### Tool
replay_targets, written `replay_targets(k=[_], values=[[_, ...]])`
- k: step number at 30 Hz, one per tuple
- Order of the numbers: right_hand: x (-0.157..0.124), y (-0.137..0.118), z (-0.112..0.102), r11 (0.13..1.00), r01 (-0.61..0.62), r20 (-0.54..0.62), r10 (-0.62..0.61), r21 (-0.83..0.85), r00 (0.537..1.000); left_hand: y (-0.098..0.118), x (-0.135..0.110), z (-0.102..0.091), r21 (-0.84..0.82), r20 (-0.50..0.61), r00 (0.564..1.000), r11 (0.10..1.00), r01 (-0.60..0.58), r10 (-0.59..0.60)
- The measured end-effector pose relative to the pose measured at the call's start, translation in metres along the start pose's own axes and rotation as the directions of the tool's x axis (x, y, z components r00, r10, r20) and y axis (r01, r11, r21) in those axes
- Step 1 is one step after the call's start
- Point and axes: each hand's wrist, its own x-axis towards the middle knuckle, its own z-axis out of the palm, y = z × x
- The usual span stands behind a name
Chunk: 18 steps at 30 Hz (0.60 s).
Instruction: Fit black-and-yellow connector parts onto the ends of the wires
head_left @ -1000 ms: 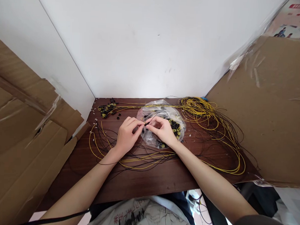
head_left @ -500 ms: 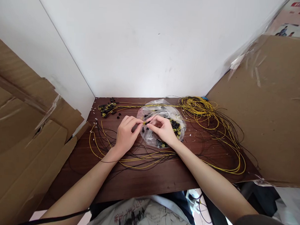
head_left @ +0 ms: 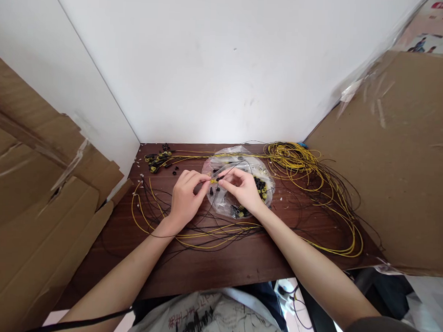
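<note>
My left hand (head_left: 186, 196) is closed in a pinch, thumb and forefinger on the end of a small yellow connector piece (head_left: 214, 181). From the other side my right hand (head_left: 245, 190) pinches a small black connector piece (head_left: 219, 179), which meets the yellow one. A thin black wire (head_left: 240, 162) loops above the right fingers. Both hands are over a clear plastic bag (head_left: 225, 205) that holds many loose black and yellow connector parts (head_left: 260, 186). Fingertips partly hide how the two pieces fit together.
Yellow and black wires (head_left: 218, 232) cross the brown table (head_left: 217, 271) below my hands. A coil of yellow wire (head_left: 291, 159) lies back right. Wires with connectors (head_left: 157, 161) lie back left. Cardboard walls (head_left: 398, 159) and a white panel (head_left: 225, 68) enclose the table.
The fingertips of my right hand have shifted slightly, and more of the yellow piece shows between the hands. Both arms stay nearly in place.
</note>
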Motion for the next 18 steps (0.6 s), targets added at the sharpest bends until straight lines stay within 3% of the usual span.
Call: replay_targets(k=[11, 18], values=[[-0.0026, 0.0024, 0.0038, 1.0, 0.019, 0.063, -0.017, -0.024, 0.998, -0.0017, -0.0006, 0.0011, -0.065, 0.061, 0.997, 0.997, -0.051, 0.055], [-0.0012, 0.0031, 0.0037, 1.0, 0.018, 0.042, -0.017, -0.002, 0.999, 0.0008, -0.0004, 0.0004, -0.042, 0.039, 0.999, 0.999, -0.028, 0.03]])
